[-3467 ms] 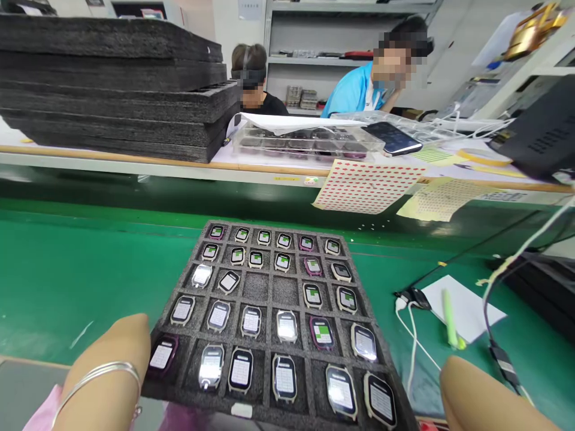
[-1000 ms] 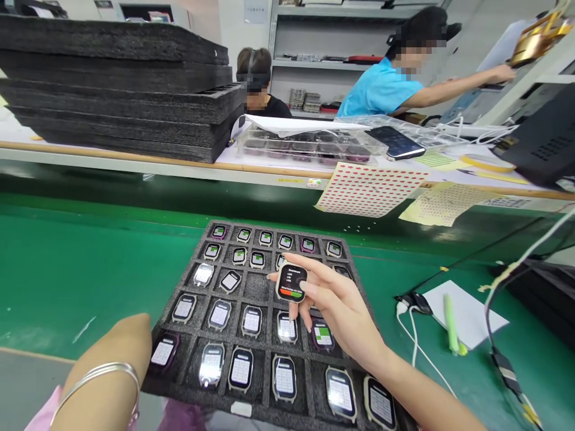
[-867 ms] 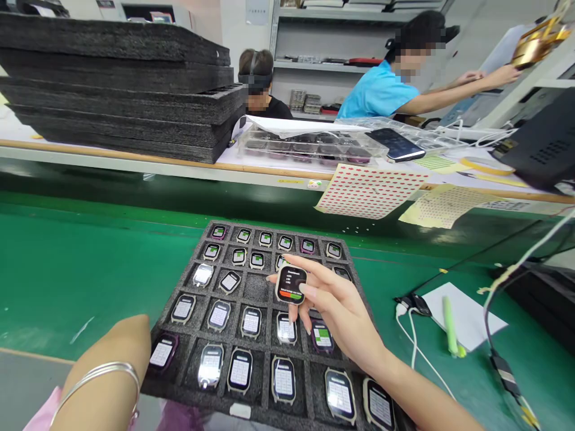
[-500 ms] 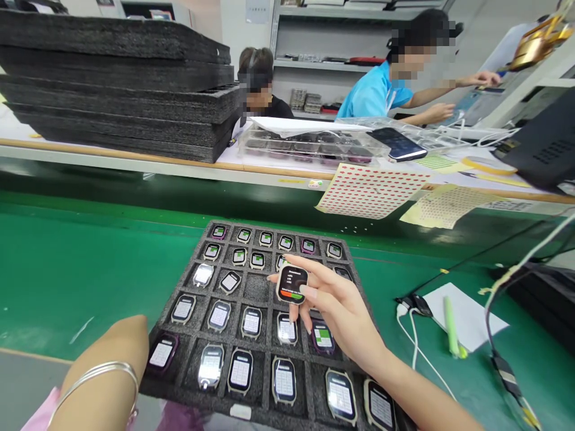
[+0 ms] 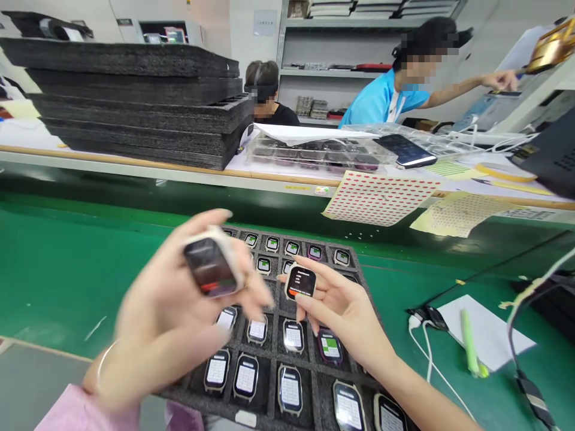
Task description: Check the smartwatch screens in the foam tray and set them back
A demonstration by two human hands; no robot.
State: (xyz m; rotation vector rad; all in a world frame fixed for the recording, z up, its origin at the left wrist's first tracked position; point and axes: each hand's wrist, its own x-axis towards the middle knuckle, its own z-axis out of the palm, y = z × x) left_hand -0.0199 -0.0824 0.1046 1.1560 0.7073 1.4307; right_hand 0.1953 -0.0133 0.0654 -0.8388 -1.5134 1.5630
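left hand (image 5: 157, 317): blurred, fingers curled round the left watch (image 5: 211, 266), which is held up over the tray's left part; dark screen, reddish patch low down, text not readable

tray (image 5: 268, 383): lies on the bench (image 5: 45, 281); watches (image 5: 290, 389) sit apart in rows; those seen at the back mostly show green blocks, those at the front mostly white grids; the purple watch (image 5: 330, 346) near the right hand also shows green; left part covered by the left hand, so no full count

right watch (image 5: 300, 282): above the tray, face up, white text on black, orange-red strip

right hand (image 5: 348, 311): clamped on the right watch, thumb against fingers

progress, judged: handling looks partway; two watches in hand, neither set down, the others seen lie in the tray; cannot tell whether green means finished
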